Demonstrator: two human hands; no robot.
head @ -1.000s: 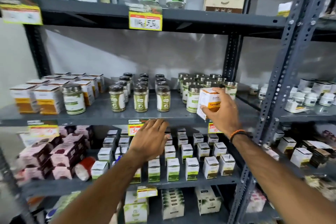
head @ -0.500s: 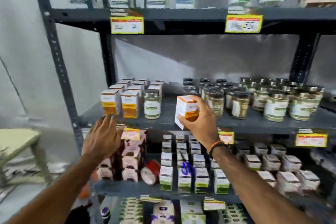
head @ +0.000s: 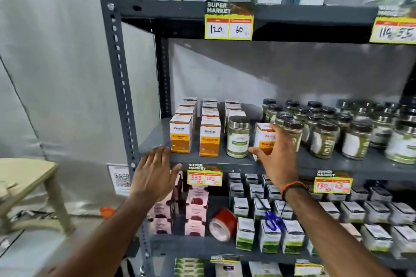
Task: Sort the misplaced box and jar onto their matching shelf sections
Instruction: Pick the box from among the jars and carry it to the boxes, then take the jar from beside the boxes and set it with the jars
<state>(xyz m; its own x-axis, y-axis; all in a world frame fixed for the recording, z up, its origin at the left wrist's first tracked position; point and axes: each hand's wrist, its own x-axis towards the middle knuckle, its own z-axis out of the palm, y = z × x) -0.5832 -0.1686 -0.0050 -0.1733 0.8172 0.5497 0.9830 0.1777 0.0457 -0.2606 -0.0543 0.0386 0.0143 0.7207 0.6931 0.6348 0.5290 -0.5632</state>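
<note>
Left hand (head: pixel 155 172) is hovering empty, fingers spread, at the front lip of the middle shelf (head: pixel 225 161), just below the turmeric box rows (head: pixel 194 128). Right hand (head: pixel 278 153) is gripping the misplaced turmeric box (head: pixel 264 136), which is sitting between the stray jar (head: pixel 238 136) and the jar section (head: pixel 337 128). The stray jar is standing in the front slot of the third box row. Step in hand, likely: swapping the box into place. Next move calls for the left hand lifting the jar out to free the slot.
</note>
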